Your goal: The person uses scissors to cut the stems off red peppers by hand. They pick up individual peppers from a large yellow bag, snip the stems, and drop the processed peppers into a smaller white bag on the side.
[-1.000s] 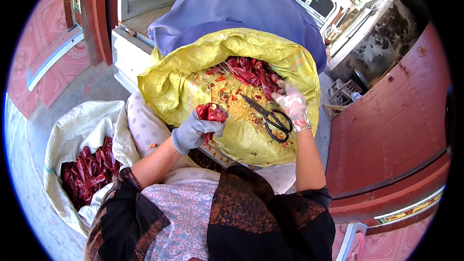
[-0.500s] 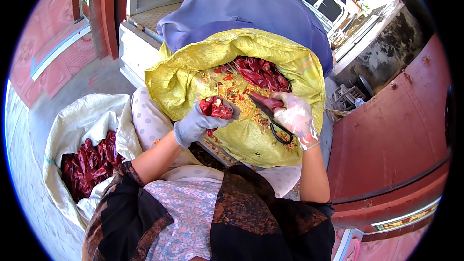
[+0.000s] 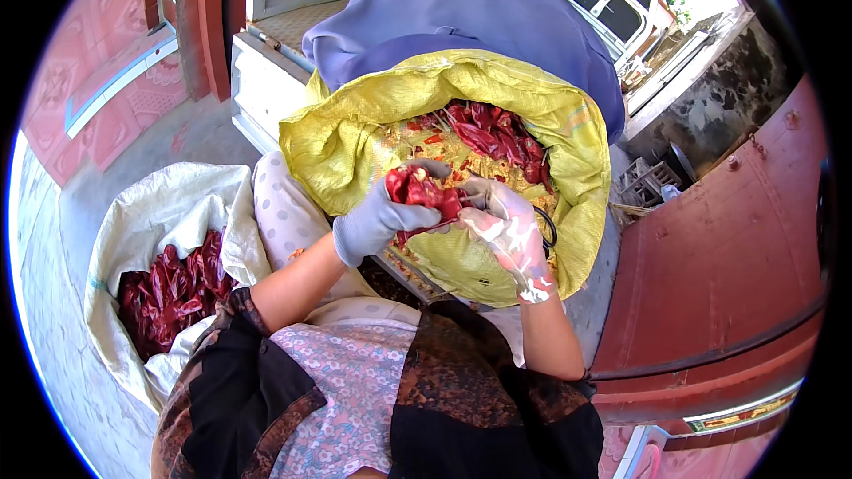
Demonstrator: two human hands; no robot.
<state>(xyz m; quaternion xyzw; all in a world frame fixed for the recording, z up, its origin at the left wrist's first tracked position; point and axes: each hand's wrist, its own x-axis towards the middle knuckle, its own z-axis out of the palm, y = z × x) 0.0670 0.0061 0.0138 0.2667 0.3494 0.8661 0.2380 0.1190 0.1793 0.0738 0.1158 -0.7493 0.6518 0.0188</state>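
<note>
Left grip wraps red peppers; right grip pinches their edge.

From my distant post I am watching the gloved left hand gripping a bunch of red peppers above the yellow sack. The right hand, in a white-and-pink glove, is touching this bunch with its fingers. Beside it, scissors are showing only their black handle. More peppers are lying in the sack, and a white sack is standing at left.
</note>
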